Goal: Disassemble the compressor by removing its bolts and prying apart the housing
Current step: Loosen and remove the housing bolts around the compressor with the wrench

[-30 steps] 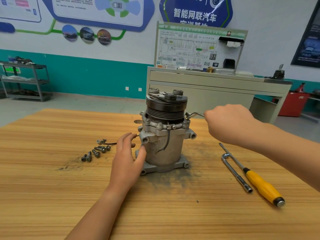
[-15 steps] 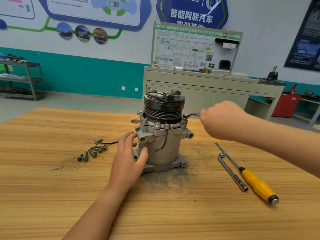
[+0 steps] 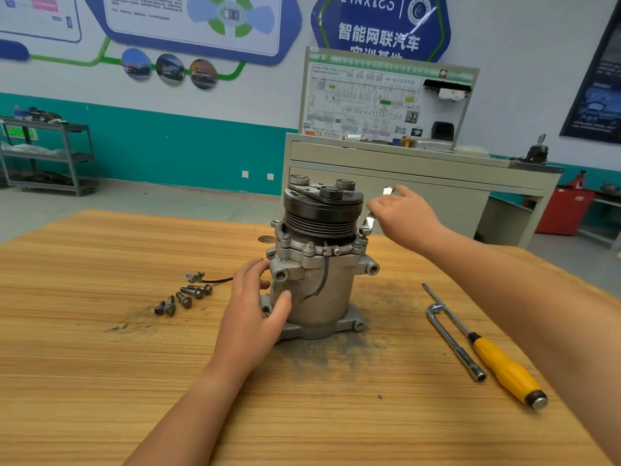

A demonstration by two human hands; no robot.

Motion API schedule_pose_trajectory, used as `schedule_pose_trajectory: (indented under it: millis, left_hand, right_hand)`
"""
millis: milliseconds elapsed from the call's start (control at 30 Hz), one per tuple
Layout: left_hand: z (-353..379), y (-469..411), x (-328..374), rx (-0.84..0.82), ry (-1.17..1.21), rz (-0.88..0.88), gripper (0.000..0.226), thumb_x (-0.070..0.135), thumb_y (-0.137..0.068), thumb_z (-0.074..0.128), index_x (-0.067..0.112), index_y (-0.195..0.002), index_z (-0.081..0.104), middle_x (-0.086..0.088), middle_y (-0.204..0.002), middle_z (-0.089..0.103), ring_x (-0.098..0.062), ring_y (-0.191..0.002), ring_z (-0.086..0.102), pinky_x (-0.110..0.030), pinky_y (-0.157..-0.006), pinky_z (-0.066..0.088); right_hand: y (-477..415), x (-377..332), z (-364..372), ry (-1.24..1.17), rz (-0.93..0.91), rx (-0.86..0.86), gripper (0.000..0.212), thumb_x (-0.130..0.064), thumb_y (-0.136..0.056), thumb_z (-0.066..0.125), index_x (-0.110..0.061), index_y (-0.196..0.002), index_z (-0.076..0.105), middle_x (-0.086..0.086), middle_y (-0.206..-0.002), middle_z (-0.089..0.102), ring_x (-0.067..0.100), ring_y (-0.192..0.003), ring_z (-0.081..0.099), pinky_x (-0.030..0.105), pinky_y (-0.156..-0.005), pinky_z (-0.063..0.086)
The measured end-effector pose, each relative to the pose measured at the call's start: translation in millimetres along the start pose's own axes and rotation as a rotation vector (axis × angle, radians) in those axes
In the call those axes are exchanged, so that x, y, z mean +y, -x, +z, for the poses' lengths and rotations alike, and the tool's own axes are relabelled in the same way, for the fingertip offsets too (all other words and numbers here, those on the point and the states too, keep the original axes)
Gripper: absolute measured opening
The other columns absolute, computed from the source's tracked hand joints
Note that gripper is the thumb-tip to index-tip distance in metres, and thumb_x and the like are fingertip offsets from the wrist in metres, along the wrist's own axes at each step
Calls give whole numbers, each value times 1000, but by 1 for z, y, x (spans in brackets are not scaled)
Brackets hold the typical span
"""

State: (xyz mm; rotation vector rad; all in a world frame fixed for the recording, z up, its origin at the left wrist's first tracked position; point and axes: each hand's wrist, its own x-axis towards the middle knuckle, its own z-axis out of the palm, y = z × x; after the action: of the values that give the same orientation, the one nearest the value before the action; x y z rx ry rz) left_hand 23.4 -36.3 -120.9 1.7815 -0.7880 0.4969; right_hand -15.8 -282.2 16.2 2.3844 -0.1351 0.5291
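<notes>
A grey metal compressor (image 3: 322,290) stands upright on the wooden table (image 3: 100,364), with a black grooved pulley (image 3: 321,213) on top. My left hand (image 3: 255,311) rests against the left side of its housing, thumb on the front and fingers round the side. My right hand (image 3: 403,216) holds a small silver wrench (image 3: 368,227) whose lower end sits on a bolt at the right of the upper flange. The wrench's other end sticks up past my fingers. Several removed bolts (image 3: 183,299) lie on the table to the left.
A yellow-handled screwdriver (image 3: 504,368) and an L-shaped socket wrench (image 3: 453,344) lie on the table at the right. A small connector with a black wire (image 3: 201,279) lies by the bolts. Dark grime surrounds the compressor's base. Behind the table stand a grey cabinet (image 3: 420,183) and a shelf rack (image 3: 50,153).
My right hand has swung the wrench from lying out to the right to standing more upright beside the pulley. My left hand has stayed on the housing.
</notes>
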Motion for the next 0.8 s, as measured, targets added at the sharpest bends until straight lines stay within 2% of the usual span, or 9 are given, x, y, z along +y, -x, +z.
schedule_pose_trajectory:
  millis: [67,133,233,300,400,500,633,733,800]
  left_hand:
    - [-1,0,2,-4,9,2,49,25,-88,58,22,-134,40,14,-128,35,29,-104,33,8,-73,28]
    - [-2,1,2,17,20,-9,52,29,-90,55,23,-137,35,17,-124,35,16,-105,41,1,-73,35]
    - [-3,0,8,96,18,-6,54,38,-91,45,17,-139,32,15,-124,33,7,-103,40,-8,-83,34]
    - [-4,-2,13,151,-24,4,61,43,-87,39,11,-139,34,6,-128,38,-4,-112,41,-31,-97,40]
    - [-5,-7,26,245,-38,48,62,42,-87,35,4,-136,39,-11,-138,40,-20,-127,38,-61,-103,30]
    - [-8,-14,45,280,-68,207,49,29,-88,40,0,-127,47,-18,-136,43,-18,-125,33,-71,-98,28]
    - [-14,-41,79,194,-248,584,30,21,-88,47,11,-116,53,-17,-128,54,-23,-123,38,-72,-96,30]
    - [-13,-72,113,-44,-506,881,28,18,-89,48,10,-109,66,-9,-117,65,-26,-121,50,-64,-102,25]
    - [-1,-95,134,-348,-754,885,28,17,-93,50,17,-118,62,-3,-119,64,-23,-123,50,-59,-109,16]
  right_hand:
    - [6,-4,4,-185,158,130,28,-8,-96,38,-7,-119,55,11,-113,64,26,-103,58,37,-90,39]
    - [24,-13,4,-552,445,361,24,-13,-97,40,-5,-109,59,14,-90,66,29,-78,59,35,-63,42]
    - [54,-30,2,-1046,752,485,20,-19,-98,40,-10,-89,55,3,-65,53,21,-59,50,40,-55,43]
    - [67,-44,1,-1271,900,502,22,-20,-98,41,-14,-80,52,-4,-59,43,14,-54,42,34,-52,37]
    - [75,-74,6,-1653,1098,426,19,-23,-97,44,-20,-83,58,-4,-55,37,12,-48,33,27,-46,27]
    - [80,-97,10,-1867,1092,311,22,-30,-94,49,-21,-74,54,-6,-49,31,9,-41,26,24,-41,21]
    - [81,-107,9,-1929,1028,239,22,-37,-92,51,-25,-74,51,-8,-47,33,7,-40,29,22,-41,25]
    - [83,-112,9,-1997,1030,204,22,-39,-91,52,-23,-77,53,-10,-42,31,5,-34,27,19,-34,24]
    - [84,-113,8,-2035,1035,185,24,-39,-91,52,-20,-77,53,-10,-41,30,5,-33,26,18,-33,23]
